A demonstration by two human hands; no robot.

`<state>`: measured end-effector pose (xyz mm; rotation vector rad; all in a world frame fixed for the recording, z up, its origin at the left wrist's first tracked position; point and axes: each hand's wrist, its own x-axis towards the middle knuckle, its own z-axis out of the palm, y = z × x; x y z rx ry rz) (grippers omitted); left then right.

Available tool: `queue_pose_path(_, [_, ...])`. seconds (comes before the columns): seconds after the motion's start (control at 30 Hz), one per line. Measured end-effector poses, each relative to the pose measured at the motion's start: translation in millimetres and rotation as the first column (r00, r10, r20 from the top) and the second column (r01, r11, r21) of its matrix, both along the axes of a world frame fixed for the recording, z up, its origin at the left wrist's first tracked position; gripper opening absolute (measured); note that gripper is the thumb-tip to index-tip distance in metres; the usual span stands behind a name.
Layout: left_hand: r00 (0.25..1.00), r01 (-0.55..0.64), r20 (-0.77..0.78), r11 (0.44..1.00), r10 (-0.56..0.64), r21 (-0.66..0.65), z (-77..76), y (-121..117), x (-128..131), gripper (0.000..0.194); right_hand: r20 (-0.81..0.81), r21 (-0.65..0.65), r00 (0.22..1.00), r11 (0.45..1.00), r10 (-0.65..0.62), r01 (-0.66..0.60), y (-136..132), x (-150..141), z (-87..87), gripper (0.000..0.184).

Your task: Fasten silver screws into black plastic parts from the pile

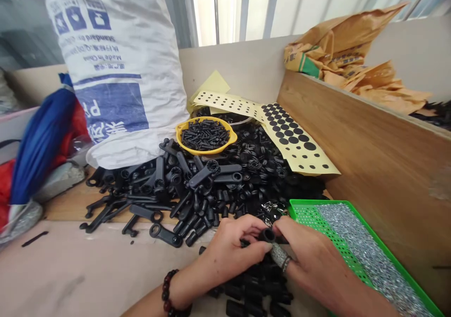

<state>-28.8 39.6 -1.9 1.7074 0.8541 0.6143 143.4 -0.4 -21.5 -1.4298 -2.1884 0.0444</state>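
Observation:
My left hand [234, 249] and my right hand [310, 256] meet near the bottom middle of the view. Both pinch a small black plastic tube [267, 235] held between their fingertips. The right hand wears a glittery ring. Under the hands lies a heap of similar black tubes [253, 284]. Just beyond them spreads a big pile of black plastic lever-shaped parts [183, 181] and round black caps [260, 159].
A yellow bowl [183, 130] of small black pieces stands behind the pile. Sheets of black round stickers [292, 136] lie to its right. A green tray [303, 211] with shiny metal bits sits at the right. A white sack [120, 63] stands at the back left, a wooden board [369, 148] on the right.

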Motion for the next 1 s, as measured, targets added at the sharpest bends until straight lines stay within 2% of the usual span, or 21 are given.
queue_pose_path(0.1, [0.996,-0.006,0.084,0.996,0.013,-0.093,-5.4,-1,3,0.017,-0.021,0.041,0.999,0.998,0.046,-0.045,-2,2,0.1,0.022])
queue_pose_path(0.2, [0.988,-0.034,0.142,0.975,0.067,-0.219,-8.7,-3,5,0.016,-0.172,-0.083,0.982,0.993,0.073,-0.088,-5,10,3.5,0.028])
queue_pose_path(0.27, [0.989,-0.047,0.128,0.975,0.076,-0.217,-7.9,-4,6,0.014,-0.317,-0.141,0.947,0.985,0.052,-0.101,-7,17,7.0,0.033])
queue_pose_path(0.33, [0.993,-0.048,0.097,0.984,0.066,-0.173,-6.8,-5,8,0.014,-0.445,-0.135,0.893,0.982,0.062,-0.135,-8,23,9.7,0.036])
queue_pose_path(0.47, [0.984,-0.048,0.158,0.980,0.079,-0.193,-11.1,-6,10,0.017,-0.553,-0.082,0.828,0.983,0.091,-0.163,-11,24,7.0,0.034])
queue_pose_path(0.63, [0.972,-0.003,0.228,0.969,0.061,-0.247,-20.9,-9,8,0.022,-0.466,-0.120,0.881,0.980,0.084,-0.157,-17,21,-4.8,0.042])
queue_pose_path(0.7, [0.969,0.014,0.241,0.966,0.051,-0.258,-22.5,-10,8,0.024,-0.404,-0.087,0.908,0.983,0.113,-0.161,-20,24,-6.8,0.045])
queue_pose_path(0.8, [0.969,0.011,0.240,0.964,0.056,-0.266,-23.0,-12,7,0.024,-0.354,-0.065,0.929,0.988,0.106,-0.138,-22,28,-5.0,0.039])
queue_pose_path(0.9, [0.984,-0.013,0.170,0.977,0.050,-0.212,-20.5,-13,7,0.025,-0.311,-0.142,0.945,0.979,0.099,-0.150,-24,30,-3.1,0.026])
queue_pose_path(1.0, [0.997,-0.029,0.070,0.996,0.035,-0.087,-14.1,-13,7,0.023,-0.235,-0.070,0.960,0.982,0.154,-0.175,-26,27,-6.4,0.023])
